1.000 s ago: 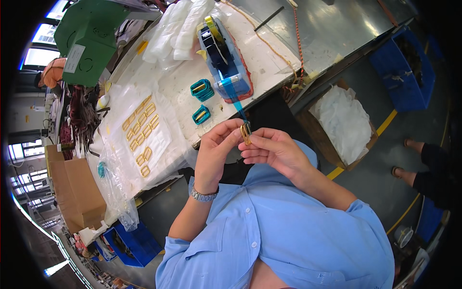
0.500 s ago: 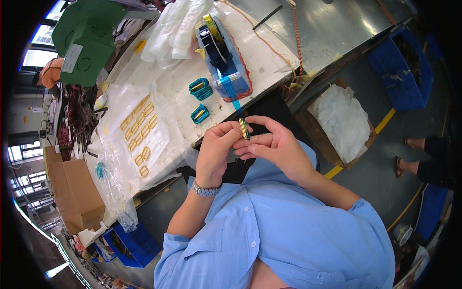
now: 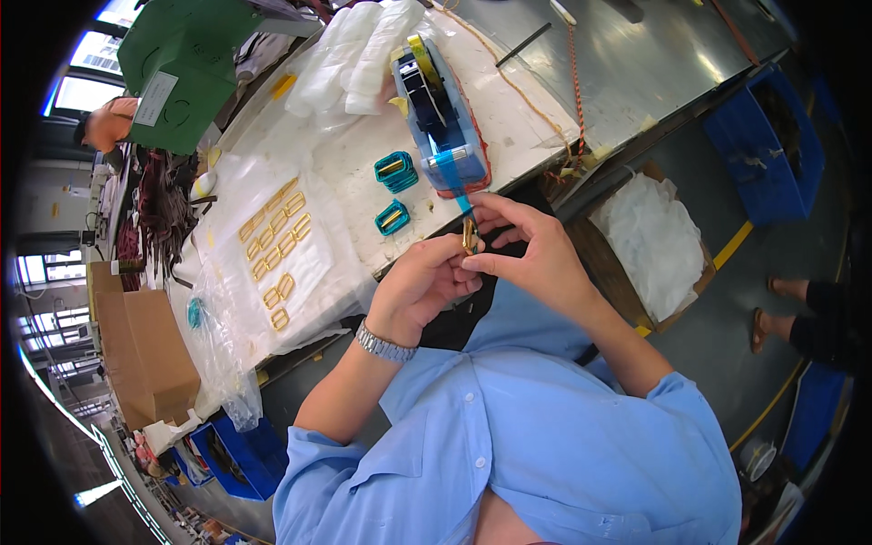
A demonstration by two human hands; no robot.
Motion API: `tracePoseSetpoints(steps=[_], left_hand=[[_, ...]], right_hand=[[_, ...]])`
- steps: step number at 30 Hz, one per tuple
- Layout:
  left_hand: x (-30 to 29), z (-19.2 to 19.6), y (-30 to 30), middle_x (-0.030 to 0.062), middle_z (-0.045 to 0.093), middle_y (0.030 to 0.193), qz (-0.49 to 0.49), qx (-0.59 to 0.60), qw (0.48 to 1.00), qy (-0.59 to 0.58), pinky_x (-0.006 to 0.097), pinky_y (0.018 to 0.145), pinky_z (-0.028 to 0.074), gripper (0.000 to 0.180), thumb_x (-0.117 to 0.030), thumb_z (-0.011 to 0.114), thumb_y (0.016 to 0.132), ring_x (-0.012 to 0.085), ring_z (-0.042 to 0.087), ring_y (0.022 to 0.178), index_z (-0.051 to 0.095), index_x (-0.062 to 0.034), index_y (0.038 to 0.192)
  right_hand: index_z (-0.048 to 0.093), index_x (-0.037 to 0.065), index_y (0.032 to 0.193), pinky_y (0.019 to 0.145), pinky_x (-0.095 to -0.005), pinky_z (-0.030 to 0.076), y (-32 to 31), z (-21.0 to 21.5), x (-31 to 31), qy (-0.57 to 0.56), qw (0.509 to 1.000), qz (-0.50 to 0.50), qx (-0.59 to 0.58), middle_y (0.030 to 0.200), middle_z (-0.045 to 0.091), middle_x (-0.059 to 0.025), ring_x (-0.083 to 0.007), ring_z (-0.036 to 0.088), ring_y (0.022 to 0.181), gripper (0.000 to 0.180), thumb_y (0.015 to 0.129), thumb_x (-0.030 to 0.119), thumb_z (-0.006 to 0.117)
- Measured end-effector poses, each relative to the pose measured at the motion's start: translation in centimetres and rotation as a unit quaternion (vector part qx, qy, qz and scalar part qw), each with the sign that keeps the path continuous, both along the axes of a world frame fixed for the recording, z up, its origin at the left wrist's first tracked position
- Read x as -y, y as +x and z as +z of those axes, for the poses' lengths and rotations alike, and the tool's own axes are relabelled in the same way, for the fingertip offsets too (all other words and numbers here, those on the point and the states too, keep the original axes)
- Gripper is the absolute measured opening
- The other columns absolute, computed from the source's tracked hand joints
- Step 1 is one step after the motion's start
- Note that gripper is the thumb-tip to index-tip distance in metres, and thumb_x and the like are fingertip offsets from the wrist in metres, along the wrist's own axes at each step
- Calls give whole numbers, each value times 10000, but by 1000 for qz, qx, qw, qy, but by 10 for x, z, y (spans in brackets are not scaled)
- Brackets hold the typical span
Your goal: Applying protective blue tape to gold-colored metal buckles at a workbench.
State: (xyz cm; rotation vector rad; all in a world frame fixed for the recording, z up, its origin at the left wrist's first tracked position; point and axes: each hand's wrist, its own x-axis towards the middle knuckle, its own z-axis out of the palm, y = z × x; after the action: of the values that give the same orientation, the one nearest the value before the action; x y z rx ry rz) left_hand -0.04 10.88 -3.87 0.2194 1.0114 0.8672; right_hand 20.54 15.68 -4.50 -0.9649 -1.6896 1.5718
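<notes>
Between my two hands is a gold metal buckle (image 3: 469, 238), partly hidden by fingers, with some blue-green tape on it. My left hand (image 3: 422, 282) pinches it from the left, fingers curled. My right hand (image 3: 536, 250) closes on its other side, thumb below and index finger above. A strip of blue tape (image 3: 462, 202) runs from the blue tape dispenser (image 3: 461, 168) at the table edge down to the buckle. Left of the dispenser lie two bundles of gold buckles wrapped in blue-green tape, a larger bundle (image 3: 396, 171) and a smaller bundle (image 3: 392, 218).
Several loose gold buckles (image 3: 282, 238) lie in rows on plastic sheeting at the left of the white table (image 3: 350, 213). Rolled white foam (image 3: 359, 54) is at the back. A carton (image 3: 672, 313) with white lining stands on the floor at right, near a blue bin (image 3: 758, 186).
My right hand has moved up around the buckle and tape, its index finger now higher. The buckle has tilted slightly. The whole view has shifted a little.
</notes>
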Motion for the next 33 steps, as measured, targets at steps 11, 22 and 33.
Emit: tracePoseSetpoints(steps=[11, 22, 33], left_hand=[[23, 3, 8, 11, 733, 973, -48, -244, 957, 147, 305, 776, 561, 124, -181, 689, 1082, 113, 676, 824, 737, -67, 1087], [21, 4, 30, 144, 775, 944, 53, -637, 595, 487, 335, 743, 578, 138, 21, 776, 935, 248, 752, 834, 782, 3, 1072], [-17, 40, 8, 63, 763, 832, -5, -493, 806, 326, 255, 693, 598, 171, -89, 712, 1064, 108, 730, 747, 776, 67, 1041]], right_hand=[[613, -93, 1485, 1077, -321, 579, -4, -3, -1, -180, 967, 9, -181, 1352, 754, -150, -175, 717, 1228, 560, 969, 1, 809], [743, -91, 1302, 947, -268, 601, -8, 9, 3, -163, 974, -22, -158, 1180, 815, -113, -122, 747, 1102, 367, 1013, 127, 805], [754, -72, 1292, 914, -267, 581, -11, -6, -6, -149, 978, -2, -149, 1100, 826, -89, -95, 740, 1009, 364, 1069, 215, 733]])
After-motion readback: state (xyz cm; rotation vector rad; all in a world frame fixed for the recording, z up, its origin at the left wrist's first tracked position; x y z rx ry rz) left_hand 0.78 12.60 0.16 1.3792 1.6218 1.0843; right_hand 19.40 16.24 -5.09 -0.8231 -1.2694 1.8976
